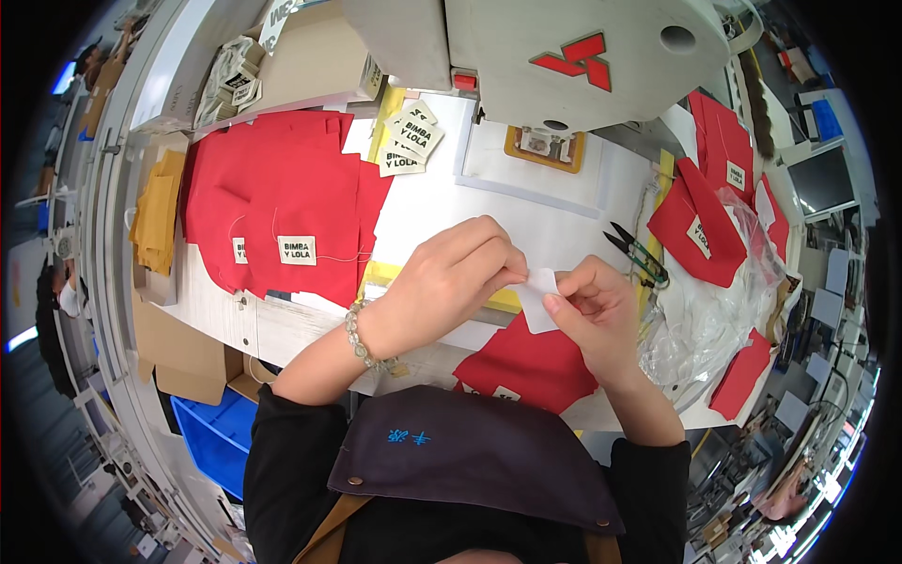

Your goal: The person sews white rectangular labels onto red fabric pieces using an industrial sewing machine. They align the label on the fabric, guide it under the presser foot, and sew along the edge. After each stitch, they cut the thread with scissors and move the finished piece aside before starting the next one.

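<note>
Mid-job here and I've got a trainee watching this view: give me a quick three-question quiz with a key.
1. What do the left hand and right hand both hold?
2. True or false: the green-handled snips lie to the right of the large red fabric pile.
3. The beaded bracelet is worn on: A) the right wrist, B) the left wrist, C) both wrists.

Key: 1. A small white piece. 2. True. 3. B.

You wear a black top (470,531), a brown-strapped dark purple apron (479,456), blue embroidery (419,439) and a beaded bracelet (353,331).
</note>
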Demonstrator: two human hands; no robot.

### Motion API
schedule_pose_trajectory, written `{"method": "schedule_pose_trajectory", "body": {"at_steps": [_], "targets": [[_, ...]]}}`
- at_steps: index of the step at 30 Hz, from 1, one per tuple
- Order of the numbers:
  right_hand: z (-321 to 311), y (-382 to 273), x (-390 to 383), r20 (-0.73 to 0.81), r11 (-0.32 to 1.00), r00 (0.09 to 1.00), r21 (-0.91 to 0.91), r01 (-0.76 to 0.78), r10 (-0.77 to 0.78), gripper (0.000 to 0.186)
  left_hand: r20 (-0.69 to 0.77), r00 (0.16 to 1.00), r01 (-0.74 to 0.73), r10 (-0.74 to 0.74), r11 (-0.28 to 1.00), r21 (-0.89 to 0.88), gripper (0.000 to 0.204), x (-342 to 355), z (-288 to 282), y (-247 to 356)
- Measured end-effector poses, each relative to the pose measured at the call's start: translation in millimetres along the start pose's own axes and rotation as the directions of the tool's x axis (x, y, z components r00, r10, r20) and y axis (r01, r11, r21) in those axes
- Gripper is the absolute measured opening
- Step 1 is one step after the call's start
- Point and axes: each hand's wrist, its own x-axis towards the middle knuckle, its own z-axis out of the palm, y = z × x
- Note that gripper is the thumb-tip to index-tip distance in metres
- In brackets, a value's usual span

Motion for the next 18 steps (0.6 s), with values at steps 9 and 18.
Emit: {"method": "schedule_pose_trajectory", "body": {"at_steps": [9,18], "targets": [[-18,1,2,-0.058,0.987,0.998,-0.152,-0.047,0.039,0.006,0.500,0.842,-0.130,0.203,0.976,-0.177,0.024,-8,-25,3],[-12,-8,-5,-0.048,0.974,0.998,-0.220,-0.054,0.045,0.020,-0.023,0.981,-0.189,0.191,0.981,0.044,0.024,12,3,5]]}}
